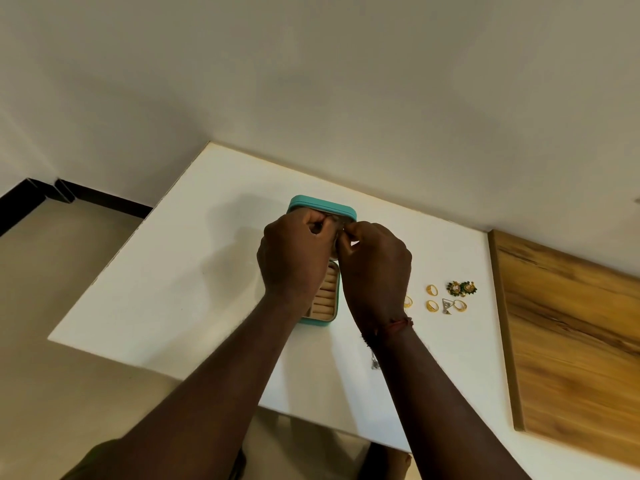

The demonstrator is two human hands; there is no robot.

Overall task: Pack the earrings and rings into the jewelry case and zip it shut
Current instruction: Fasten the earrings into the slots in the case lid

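Head view: left grip [294, 258] and right grip [374, 271], fingers curled, pinch a small silvery piece [337, 221], likely an earring, at the lid of the open teal jewelry case [322, 205]. Gold rings [432, 289] and green flower earrings [461, 288] lie on the white bench [173, 289], right of the right grip. Steady lid, seat piece squarely.

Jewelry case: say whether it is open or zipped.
Open. The case has its lid raised, and its ring rolls show.
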